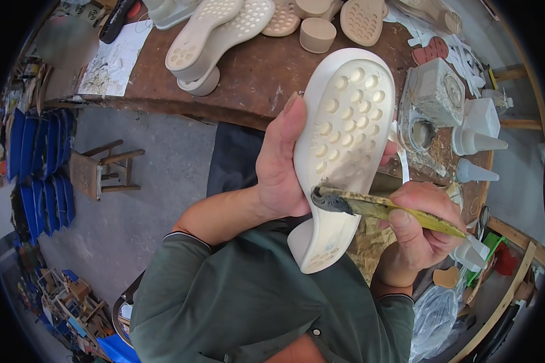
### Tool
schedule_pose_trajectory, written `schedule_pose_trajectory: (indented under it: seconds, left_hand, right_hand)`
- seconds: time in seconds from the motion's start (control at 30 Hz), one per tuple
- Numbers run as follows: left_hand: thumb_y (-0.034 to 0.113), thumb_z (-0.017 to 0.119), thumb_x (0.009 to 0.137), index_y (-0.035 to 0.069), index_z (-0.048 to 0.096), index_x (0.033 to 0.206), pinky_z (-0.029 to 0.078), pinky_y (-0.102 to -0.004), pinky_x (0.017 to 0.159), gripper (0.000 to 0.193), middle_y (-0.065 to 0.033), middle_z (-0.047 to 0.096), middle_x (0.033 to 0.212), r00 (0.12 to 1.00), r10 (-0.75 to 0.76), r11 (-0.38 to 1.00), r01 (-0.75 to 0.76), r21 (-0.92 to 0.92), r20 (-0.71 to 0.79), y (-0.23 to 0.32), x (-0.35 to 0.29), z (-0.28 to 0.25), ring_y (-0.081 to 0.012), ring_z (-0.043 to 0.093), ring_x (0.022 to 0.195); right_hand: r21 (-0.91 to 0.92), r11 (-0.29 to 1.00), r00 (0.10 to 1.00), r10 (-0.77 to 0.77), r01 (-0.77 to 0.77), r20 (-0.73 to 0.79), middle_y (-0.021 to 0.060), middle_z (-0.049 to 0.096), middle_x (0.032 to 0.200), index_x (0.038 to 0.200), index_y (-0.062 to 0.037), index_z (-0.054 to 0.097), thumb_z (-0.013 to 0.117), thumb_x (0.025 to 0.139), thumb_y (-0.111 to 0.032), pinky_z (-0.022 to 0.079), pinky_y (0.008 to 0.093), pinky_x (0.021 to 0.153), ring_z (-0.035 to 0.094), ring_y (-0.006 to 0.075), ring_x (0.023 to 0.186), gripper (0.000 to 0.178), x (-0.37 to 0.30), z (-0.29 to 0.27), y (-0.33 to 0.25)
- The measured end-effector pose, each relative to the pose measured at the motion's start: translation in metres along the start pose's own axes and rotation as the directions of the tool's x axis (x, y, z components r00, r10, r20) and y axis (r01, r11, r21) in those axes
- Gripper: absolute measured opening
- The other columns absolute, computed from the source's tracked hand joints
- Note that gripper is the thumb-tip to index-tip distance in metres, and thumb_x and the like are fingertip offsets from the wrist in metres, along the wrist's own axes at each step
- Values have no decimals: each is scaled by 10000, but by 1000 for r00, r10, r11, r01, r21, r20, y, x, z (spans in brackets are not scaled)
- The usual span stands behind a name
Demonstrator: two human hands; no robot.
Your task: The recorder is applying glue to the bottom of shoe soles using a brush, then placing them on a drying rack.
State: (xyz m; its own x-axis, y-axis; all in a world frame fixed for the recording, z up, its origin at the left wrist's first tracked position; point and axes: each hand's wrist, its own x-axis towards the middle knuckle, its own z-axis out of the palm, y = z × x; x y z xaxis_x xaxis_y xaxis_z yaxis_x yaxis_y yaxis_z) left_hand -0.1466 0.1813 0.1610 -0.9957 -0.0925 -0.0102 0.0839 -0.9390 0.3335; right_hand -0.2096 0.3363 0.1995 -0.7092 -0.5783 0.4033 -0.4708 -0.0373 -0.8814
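A white heeled shoe sole (369, 130) stands tilted in front of me, its hollow-dimpled face toward me and its heel at the bottom. My left hand (280, 166) is closed around it, thumb along the left edge and fingertips showing past the right edge. My right hand (422, 222) pinches the yellow handle of a glue brush (369, 206). The brush's dark, crusted bristles lie across the lower part of the sole, at the narrow waist above the heel; whether they press on it I cannot tell.
Behind the sole is a brown worktable (254, 78) bearing a stacked pair of white soles (215, 39) and beige soles (361, 21). White plastic containers (440, 91) crowd its right side. A wooden stool (106, 166) stands on the floor to the left, near blue racks (42, 145).
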Motion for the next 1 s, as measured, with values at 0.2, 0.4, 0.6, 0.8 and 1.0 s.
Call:
schedule_pose_trajectory:
  seconds: [0.2, 0.4, 0.6, 0.8, 1.0]
  left_hand:
    - [688, 302, 831, 53, 200, 1418, 368, -488, 1002, 871, -266, 312, 1384, 999, 22, 998, -25, -62, -47, -4, 12, -31, -430, 469, 1152]
    - [739, 176, 815, 55, 276, 1395, 416, -468, 949, 902, -261, 410, 1316, 932, -150, 987, 124, -101, -329, -31, -16, -79, -397, 523, 1094]
    - [736, 187, 810, 107, 159, 1436, 382, -471, 980, 887, -224, 349, 1374, 912, -410, 912, 409, 41, 23, -60, -60, -106, -391, 487, 1146]
    - [496, 300, 937, 100, 212, 1408, 466, -441, 887, 622, -196, 433, 1291, 875, -447, 881, 466, 76, -186, -50, -47, -93, -328, 558, 1039]
    - [408, 247, 970, 53, 264, 1387, 486, -460, 866, 548, -176, 477, 1263, 931, -273, 892, 339, 298, -242, -34, -19, -89, -306, 540, 1085]
  right_hand:
    - [309, 904, 929, 347, -296, -126, 132, 607, 713, 962, 45, 598, 638, 809, -88, 443, 230, 462, 556, 146, 496, 207, -7, -58, 25]
    - [-63, 909, 855, 361, -411, -372, 13, 601, 722, 980, 5, 616, 644, 844, -149, 402, 195, 510, 526, 66, 561, 207, 19, -114, 102]
    - [-353, 823, 886, 347, -445, -308, 1, 593, 686, 914, -5, 637, 638, 837, -156, 407, 225, 527, 518, 66, 589, 169, 27, -126, 139]
    - [-531, 746, 915, 306, -402, -263, 25, 576, 650, 888, 7, 641, 651, 809, -159, 406, 231, 537, 503, 60, 582, 184, 32, -120, 138]
    - [-334, 804, 845, 348, -492, -406, -5, 583, 663, 915, 1, 642, 637, 837, -155, 398, 219, 536, 486, 48, 584, 174, 28, -122, 106]
